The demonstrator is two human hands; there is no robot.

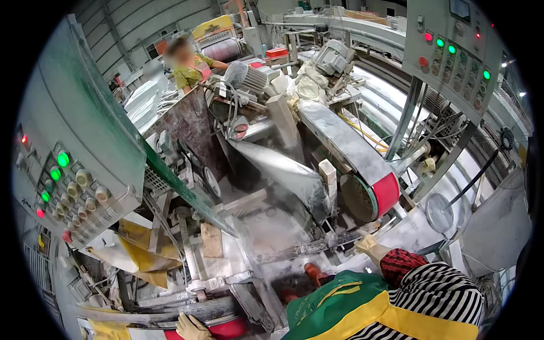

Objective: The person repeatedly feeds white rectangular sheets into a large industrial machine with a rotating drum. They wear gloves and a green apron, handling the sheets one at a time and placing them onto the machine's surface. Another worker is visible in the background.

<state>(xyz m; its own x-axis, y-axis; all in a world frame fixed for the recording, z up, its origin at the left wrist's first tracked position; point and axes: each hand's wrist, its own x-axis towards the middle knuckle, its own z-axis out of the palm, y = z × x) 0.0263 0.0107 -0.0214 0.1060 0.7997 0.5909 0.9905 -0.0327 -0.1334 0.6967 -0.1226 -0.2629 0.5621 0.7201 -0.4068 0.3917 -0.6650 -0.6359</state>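
My left hand (pixel 192 328), in a cream work glove, shows at the lower edge beside a machine's red curved end (pixel 228 328). Its fingers look stretched out, resting at the belt guard's edge, with nothing seen in them. My right hand (pixel 371 247), also gloved, reaches out from a striped sleeve with a red-and-black checked cuff. It is at the end of a dusty horizontal bar (pixel 317 247), below a long grey belt guard with a red end (pixel 386 192). Its fingers are small and partly hidden, so I cannot tell whether they grip the bar.
Control panels with lit buttons stand left (pixel 68 187) and upper right (pixel 453 56). A co-worker (pixel 190 71) stands across the machinery. Electric motors (pixel 334 55), dusty pipes and a wooden block (pixel 212 240) crowd the middle. A round grey fan (pixel 439 212) is at right. My brown shoe (pixel 313 274) stands below the bar.
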